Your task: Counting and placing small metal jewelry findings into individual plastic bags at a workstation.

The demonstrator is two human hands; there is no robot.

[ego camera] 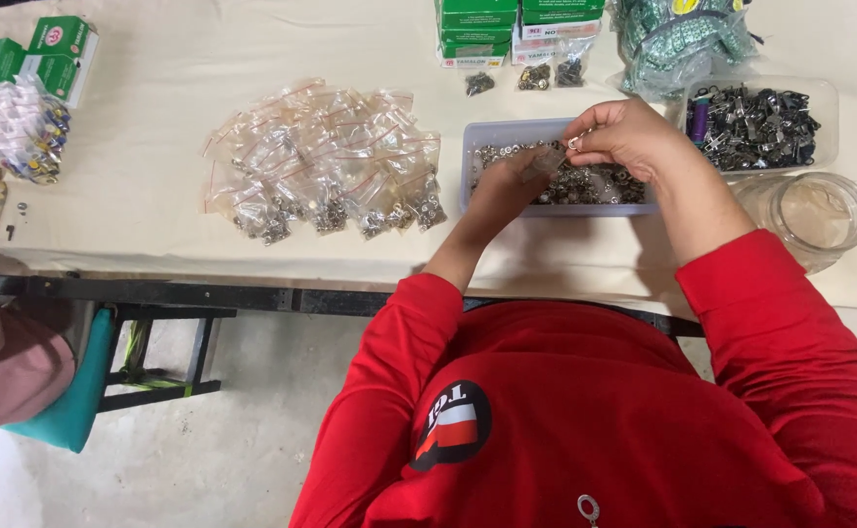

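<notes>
Both hands are working over a shallow clear tray (471, 166) of small metal fasteners (595, 184), which is sitting straight ahead on the cloth-covered table (155, 78) — placed, it seems, where either hand can dip into it without stretching. The left hand (507, 181) is curling its fingers closed around a small clear plastic bag (546, 158), holding it just above the tray so that anything dropped would probably fall back among the loose pieces. The right hand (624, 132) is hovering beside it with thumb and forefinger pinched shut on a tiny silvery fastener (574, 143), right at the mouth of the bag. To the left, a heap of filled little bags (326, 161) is lying spread out, well apart from the tray — likely kept clear of the loose stock. Green boxes (521, 27) are standing at the far edge, a second clear container (756, 122) of darker metal parts is waiting near the right arm, and an empty round clear jar (820, 217) is resting just beside it.
</notes>
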